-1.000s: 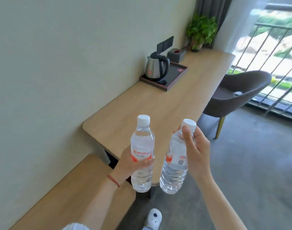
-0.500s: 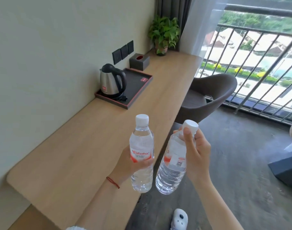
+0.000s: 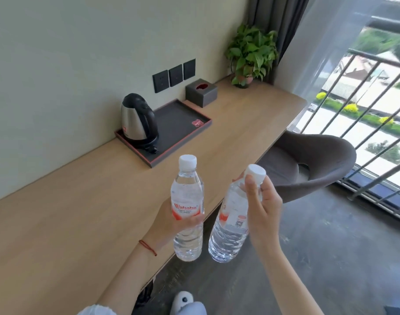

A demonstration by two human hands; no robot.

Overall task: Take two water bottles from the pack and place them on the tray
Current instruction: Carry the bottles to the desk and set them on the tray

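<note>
You've stepped closer; the tray [image 3: 176, 123] sits nearer now. Your left hand [image 3: 169, 221] wraps one bottle [image 3: 187, 201] upright, and your right hand [image 3: 262, 210] pinches the other bottle [image 3: 230, 223] near its cap, ready for setting down.

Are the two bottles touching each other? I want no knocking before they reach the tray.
Apart. The head view shows a strip of floor between the left bottle and the right bottle along their lower halves.
</note>
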